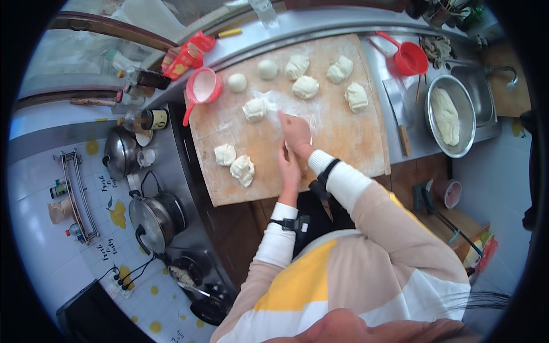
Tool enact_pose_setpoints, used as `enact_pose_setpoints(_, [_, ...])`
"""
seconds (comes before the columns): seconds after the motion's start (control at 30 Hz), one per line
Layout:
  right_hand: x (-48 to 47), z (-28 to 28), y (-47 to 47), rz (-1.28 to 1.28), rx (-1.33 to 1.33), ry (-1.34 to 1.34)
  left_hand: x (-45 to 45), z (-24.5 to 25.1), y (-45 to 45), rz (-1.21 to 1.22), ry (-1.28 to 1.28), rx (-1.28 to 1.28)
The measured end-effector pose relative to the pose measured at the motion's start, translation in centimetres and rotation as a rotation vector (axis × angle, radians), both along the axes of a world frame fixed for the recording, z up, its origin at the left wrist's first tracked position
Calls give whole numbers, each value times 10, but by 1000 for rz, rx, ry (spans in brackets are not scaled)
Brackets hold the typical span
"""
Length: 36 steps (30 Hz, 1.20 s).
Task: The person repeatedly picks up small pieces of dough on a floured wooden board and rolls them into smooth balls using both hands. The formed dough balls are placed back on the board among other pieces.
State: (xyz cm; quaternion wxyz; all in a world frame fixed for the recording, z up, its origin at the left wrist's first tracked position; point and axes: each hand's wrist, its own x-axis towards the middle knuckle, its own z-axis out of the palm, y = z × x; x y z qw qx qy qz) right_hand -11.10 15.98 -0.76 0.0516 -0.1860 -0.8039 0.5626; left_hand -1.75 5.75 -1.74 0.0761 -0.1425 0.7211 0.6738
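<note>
My right hand [297, 133] is curled over the floured wooden board [343, 145], near its middle. My left hand [288, 165] is pressed close against it from the near side, fingers pointing away from me. A pale sliver of dough [311, 140] shows at the edge of my right hand; most of that piece is hidden between both hands. Just beyond lies a rough dough lump [254, 109] beside loose flour [271, 99]. Two more lumps [225, 154] rest at the board's near left. Two smooth dough balls [267, 69] and several rough pieces [305, 87] sit along the far side.
A red plastic scoop of flour [203, 86] stands at the board's far left corner. Right of the board lie a cleaver [399, 115], a red ladle [411, 58] and a steel bowl [471, 124] holding a long dough piece [445, 116]. Lidded pots [151, 225] stand at left.
</note>
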Motion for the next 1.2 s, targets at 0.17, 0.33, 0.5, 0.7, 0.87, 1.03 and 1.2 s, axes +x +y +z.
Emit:
enact_pose_setpoints(0.17, [47,3,33,166,343,-125,20,2,19,-276,-225,-215])
enact_pose_setpoints(0.33, [62,3,18,408,552,409,45,15,-1,56,-367,86])
enact_pose_setpoints(0.5, [25,-6,4,207,278,21,21,1,-2,-13,27,-186])
enact_pose_setpoints(0.7, [75,-5,35,528,589,-16,37,-7,8,-341,-84,-117])
enact_pose_setpoints(0.87, [74,-8,14,499,630,452,59,13,-15,32,-286,29])
enact_pose_setpoints(1.03, [52,-8,11,237,272,-11,39,4,1,-206,-13,-435])
enact_pose_setpoints(1.2, [85,3,23,366,391,-13,53,-2,2,-333,64,-282])
